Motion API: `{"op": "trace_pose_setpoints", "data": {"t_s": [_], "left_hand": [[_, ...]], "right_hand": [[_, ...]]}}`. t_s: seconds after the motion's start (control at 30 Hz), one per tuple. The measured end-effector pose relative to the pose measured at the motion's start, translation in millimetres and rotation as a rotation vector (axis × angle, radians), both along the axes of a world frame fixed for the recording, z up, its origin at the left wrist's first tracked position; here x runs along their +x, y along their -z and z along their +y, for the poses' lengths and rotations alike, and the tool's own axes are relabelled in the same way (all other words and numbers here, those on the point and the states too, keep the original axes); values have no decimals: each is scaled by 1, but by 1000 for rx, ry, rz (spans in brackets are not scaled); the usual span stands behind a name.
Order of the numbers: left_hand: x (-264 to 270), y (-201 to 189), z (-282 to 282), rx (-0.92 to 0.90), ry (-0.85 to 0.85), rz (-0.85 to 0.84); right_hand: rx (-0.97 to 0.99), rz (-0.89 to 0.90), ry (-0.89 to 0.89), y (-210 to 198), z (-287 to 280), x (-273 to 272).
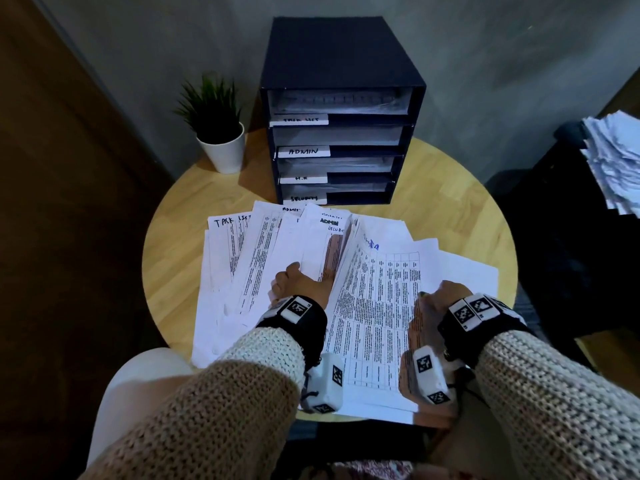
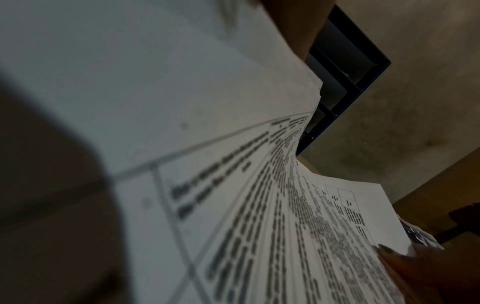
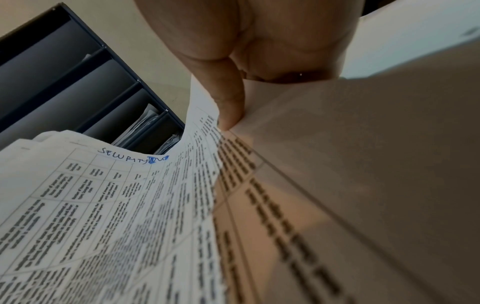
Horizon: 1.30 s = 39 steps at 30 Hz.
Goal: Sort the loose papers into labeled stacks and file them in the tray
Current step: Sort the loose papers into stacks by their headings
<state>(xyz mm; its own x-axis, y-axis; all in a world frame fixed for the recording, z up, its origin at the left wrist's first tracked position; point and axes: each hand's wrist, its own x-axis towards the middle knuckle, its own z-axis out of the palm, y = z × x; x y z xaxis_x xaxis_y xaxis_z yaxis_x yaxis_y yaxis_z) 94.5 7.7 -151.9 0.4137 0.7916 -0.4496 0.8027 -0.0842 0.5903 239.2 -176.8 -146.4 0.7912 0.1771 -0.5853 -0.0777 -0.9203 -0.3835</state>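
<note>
Loose printed papers (image 1: 263, 258) lie fanned over a round wooden table (image 1: 176, 244), with "TASK LIST" and "ADMIN" handwritten on their tops. A sheet with a printed table (image 1: 374, 306) is lifted off the pile. In the right wrist view this sheet (image 3: 103, 205) reads "SECURITY" in blue ink. My right hand (image 1: 446, 296) pinches its right edge, with the thumb (image 3: 223, 92) on top. My left hand (image 1: 298, 285) grips its left edge; the fingers are hidden under the paper (image 2: 259, 205). The black file tray (image 1: 339, 57) stands behind, with slots labeled TASK LIST, ADMIN, H.R and SECURITY.
A potted plant (image 1: 216, 133) in a white pot stands left of the tray. A second heap of papers (image 1: 613, 161) rests on a dark surface at the right. A grey wall is right behind the tray. Bare wood shows at the table's left and right edges.
</note>
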Motion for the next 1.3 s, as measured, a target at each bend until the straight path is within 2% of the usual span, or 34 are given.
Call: {"op": "trace_pose_setpoints", "data": {"t_s": [0.1,0.23,0.3,0.43,0.7,0.83,0.93,1.0,1.13,1.2,1.3], "left_hand": [[-3,0,4,30,-5,-2],[-1,-3,-5,129,195,33],[-2,-5,-9,126,216,-37],[-6,-13,-7,76,149,-202],[-23,-71,43,264,56,-344],[-35,-107,63,395,-35,-500],[-45,-138,70,556,-74,-690],[-47,-151,76,601,-134,-798],[-46,-146,73,447,-94,-794],[-44,-131,63,362,-39,-726],[-41,-105,47,227,26,-589]], "right_hand": [[-7,2,-15,0,1,0],[-10,2,-5,1,1,0],[-2,1,4,0,2,0],[3,8,27,-3,1,-2],[51,-30,53,-13,-2,-10],[151,-25,90,-23,-7,-15],[186,-13,109,-28,-10,-17],[192,-42,124,-31,-11,-15],[204,-111,125,-38,-6,-15],[240,-165,136,-41,-3,-18],[359,-148,115,-41,2,-18]]}}
